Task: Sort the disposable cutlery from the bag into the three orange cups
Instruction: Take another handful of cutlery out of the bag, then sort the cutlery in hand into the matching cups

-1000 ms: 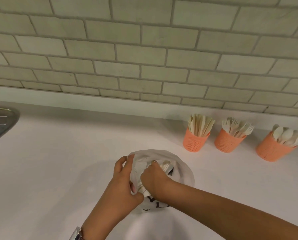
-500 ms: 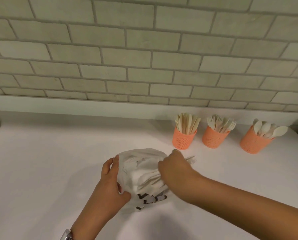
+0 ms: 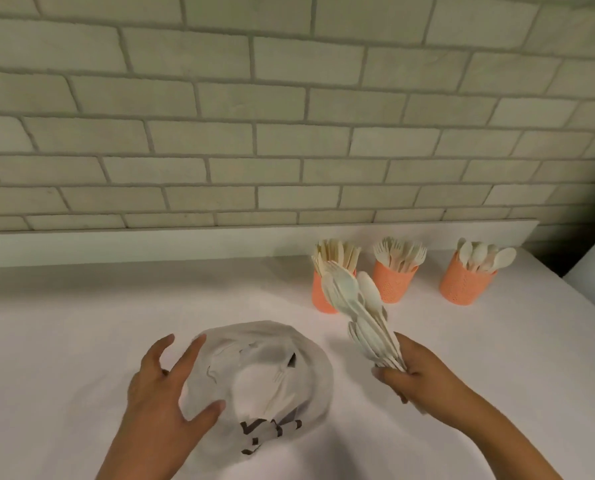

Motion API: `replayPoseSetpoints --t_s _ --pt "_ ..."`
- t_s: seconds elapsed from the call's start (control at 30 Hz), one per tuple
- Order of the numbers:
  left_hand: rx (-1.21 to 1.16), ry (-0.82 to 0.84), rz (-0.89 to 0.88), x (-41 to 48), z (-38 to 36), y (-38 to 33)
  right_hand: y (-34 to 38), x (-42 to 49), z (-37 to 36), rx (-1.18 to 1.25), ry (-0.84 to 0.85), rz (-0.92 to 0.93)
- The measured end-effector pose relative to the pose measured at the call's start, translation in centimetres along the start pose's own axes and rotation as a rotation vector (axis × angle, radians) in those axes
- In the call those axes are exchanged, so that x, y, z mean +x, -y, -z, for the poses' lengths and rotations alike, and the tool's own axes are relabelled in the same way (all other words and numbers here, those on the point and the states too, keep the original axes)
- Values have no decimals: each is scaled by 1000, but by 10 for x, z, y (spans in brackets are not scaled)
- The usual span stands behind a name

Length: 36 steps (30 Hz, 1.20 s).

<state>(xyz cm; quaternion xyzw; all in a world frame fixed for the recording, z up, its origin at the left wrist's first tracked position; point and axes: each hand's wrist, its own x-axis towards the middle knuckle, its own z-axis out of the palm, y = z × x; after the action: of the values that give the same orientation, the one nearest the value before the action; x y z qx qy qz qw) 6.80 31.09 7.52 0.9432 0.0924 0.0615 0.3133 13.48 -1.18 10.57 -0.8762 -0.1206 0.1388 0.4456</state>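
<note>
A white plastic bag (image 3: 268,372) with dark print lies on the counter; some cutlery shows through it. My left hand (image 3: 164,393) rests on the bag's left side with fingers spread. My right hand (image 3: 413,379) grips a bundle of pale spoons (image 3: 358,306) by the handles, bowls pointing up toward the cups. Three orange cups stand by the wall: the left cup (image 3: 320,292) holds knives, the middle cup (image 3: 394,284) holds forks, the right cup (image 3: 465,284) holds spoons.
The white counter (image 3: 81,323) runs left and forward. A low white ledge (image 3: 150,244) and a tiled wall stand behind the cups. The counter's right edge (image 3: 587,306) lies just past the right cup.
My right hand has pulled a bundle of spoons out of the bag and lifted it to the right. My left hand has opened and now lies flat on the bag.
</note>
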Motion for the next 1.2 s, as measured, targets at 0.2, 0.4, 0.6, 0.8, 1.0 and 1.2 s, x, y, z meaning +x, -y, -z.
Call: replayPoseSetpoints --t_s 0.2,0.4,0.6,0.8,1.0,1.2 --pt "130 -183 -89 14 -2 -32 -9 -15 5 523 -159 -51" --pt "-185 -227 -259 27 -42 -118 -39 -17 39 795 -311 -106" --pt "-517 -69 -248 29 -129 -232 -80 -30 103 761 -249 -99" --pt "-725 128 -56 18 -195 -329 -118 -39 156 707 -197 -71" --pt "-645 174 12 8 -231 -368 -138 -37 176 630 -259 -24" --pt "-459 70 15 8 -243 -378 -145 -31 171 468 -308 -41"
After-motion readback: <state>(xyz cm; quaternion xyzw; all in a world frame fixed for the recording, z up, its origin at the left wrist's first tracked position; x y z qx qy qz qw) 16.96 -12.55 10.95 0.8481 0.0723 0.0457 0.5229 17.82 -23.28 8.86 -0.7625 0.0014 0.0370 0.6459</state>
